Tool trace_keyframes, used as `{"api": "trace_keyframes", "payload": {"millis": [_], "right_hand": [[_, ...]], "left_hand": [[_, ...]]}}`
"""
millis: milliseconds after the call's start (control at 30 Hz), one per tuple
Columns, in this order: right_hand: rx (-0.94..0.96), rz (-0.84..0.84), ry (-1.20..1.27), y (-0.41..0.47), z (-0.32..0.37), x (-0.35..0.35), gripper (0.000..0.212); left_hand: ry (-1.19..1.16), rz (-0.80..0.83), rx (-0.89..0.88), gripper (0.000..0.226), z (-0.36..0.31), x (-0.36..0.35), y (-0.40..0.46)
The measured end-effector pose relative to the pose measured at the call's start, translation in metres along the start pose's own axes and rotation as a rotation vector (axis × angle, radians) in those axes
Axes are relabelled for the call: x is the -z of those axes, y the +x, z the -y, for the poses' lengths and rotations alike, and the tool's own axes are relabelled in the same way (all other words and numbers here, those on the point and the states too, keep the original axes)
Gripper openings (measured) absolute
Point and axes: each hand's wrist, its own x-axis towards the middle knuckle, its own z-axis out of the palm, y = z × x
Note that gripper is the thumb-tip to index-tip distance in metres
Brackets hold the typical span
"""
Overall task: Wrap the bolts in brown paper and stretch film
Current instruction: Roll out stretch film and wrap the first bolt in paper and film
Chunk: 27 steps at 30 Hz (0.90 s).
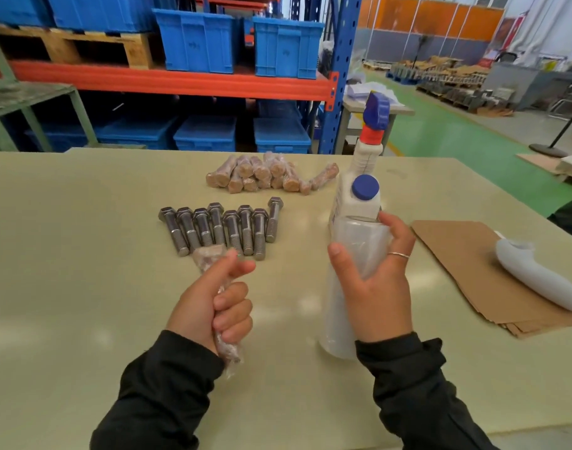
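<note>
My left hand [213,303] grips a bolt wrapped in brown paper and film [210,258]; its ends stick out above and below my fist. My right hand [375,280] holds the stretch film roll [335,306] upright, fingers curled round its upper part. Several bare steel bolts [223,227] lie in a row on the table beyond my left hand. Farther back sits a pile of wrapped bolts [268,175]. Brown paper sheets [472,267] lie stacked at the right.
The beige table [83,254] carries a white spray bottle with a blue trigger [372,138], a white jug with a blue cap [362,196] behind the roll, and a white handled object [537,277] on the paper. Blue crates [197,40] fill racking behind.
</note>
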Motion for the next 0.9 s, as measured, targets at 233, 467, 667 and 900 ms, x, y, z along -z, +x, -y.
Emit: {"api": "trace_keyframes", "payload": {"millis": [233,467,667,900], "right_hand": [[0.045,0.041,0.043,-0.008,0.000,-0.005,0.054],[0.050,0.047,0.076,-0.010,0.004,-0.006,0.056],[0.042,0.060,0.074,-0.011,0.003,-0.003,0.057],[-0.014,0.093,0.140,-0.007,-0.001,0.006,0.058]], "left_hand": [[-0.260,0.173,0.027,0.059,0.001,-0.008,-0.004],[-0.196,0.167,-0.006,0.031,0.016,-0.017,-0.008],[0.263,-0.138,-0.090,0.039,0.016,-0.004,0.001],[0.570,-0.374,-0.245,0.010,-0.050,0.047,0.030]]}}
